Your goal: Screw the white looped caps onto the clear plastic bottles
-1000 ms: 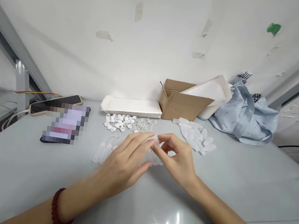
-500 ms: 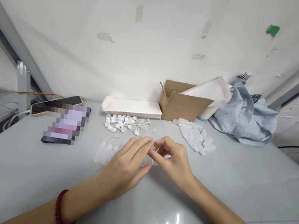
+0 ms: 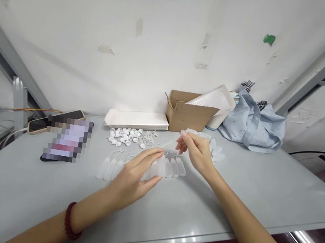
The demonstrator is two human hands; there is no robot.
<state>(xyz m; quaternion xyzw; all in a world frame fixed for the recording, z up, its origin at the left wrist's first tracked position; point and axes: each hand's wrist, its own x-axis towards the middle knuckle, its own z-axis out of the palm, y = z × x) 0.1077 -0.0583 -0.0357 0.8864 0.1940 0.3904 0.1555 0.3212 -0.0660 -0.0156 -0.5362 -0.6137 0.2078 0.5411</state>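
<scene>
My left hand (image 3: pixel 137 173) is over the table, its forefinger and thumb at the two ends of a frosted oblong plastic piece (image 3: pixel 160 167). A thin pale cord (image 3: pixel 166 144) sticks up above that piece. To the right, my right hand (image 3: pixel 195 149) is raised with fingers curled and thumb tip pressed in; whatever is between them is too small to make out. Beneath and between the hands lies a row of frosted pieces with cord loops (image 3: pixel 176 167). More looped pieces (image 3: pixel 108 168) lie left of my left hand, partly covered by it.
Small white caps (image 3: pixel 121 134) and loose pale cords (image 3: pixel 149 138) lie behind the hands. Plain frosted pieces (image 3: pixel 217 153) are piled beyond my right hand. Farther back are a white flat stack (image 3: pixel 138 119), a cardboard box (image 3: pixel 192 118) and a blue bag (image 3: pixel 251 123). Two phones (image 3: pixel 68 141) lie left.
My right hand has moved away from my left fingertips, rightward and up. Its departure uncovers the row of looped pieces. My left hand keeps nearly the same place. The view has shifted slightly right.
</scene>
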